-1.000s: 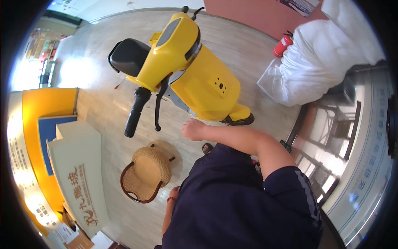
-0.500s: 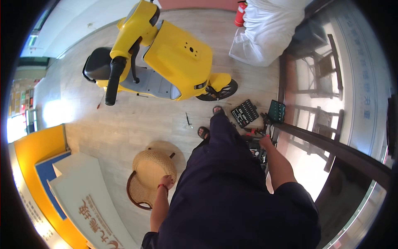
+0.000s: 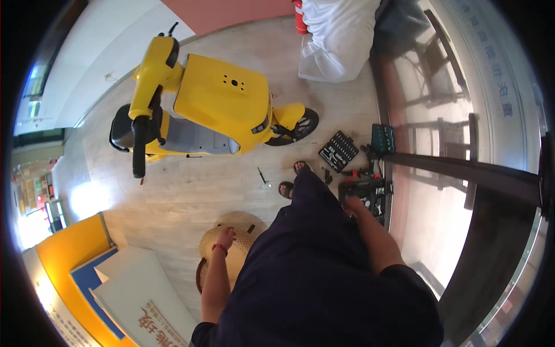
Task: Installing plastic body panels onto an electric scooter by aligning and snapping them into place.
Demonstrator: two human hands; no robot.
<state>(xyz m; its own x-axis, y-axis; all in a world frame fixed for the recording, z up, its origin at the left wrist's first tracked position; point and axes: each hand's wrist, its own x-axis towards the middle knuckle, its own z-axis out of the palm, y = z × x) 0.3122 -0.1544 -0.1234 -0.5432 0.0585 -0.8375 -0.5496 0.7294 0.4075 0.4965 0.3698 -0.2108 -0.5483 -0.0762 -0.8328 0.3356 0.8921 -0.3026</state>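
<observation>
On the wooden floor (image 3: 191,196) stands a yellow scooter (image 3: 214,110), well apart from the person. The left hand (image 3: 225,237) rests on a straw hat (image 3: 234,254) below it, fingers bent on the brim. The right hand (image 3: 351,205) reaches down to a black tool case (image 3: 367,194) by the glass wall; I cannot tell if it grips something. An open socket set (image 3: 339,150) lies near the sandalled feet (image 3: 292,179).

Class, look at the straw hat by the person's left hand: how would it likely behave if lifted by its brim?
The straw hat looks woven and thin, so it is probably light for its size. Its wide brim would likely flex rather than stay stiff. The left hand rests on its crown, which may dent under firm pressure.
</observation>
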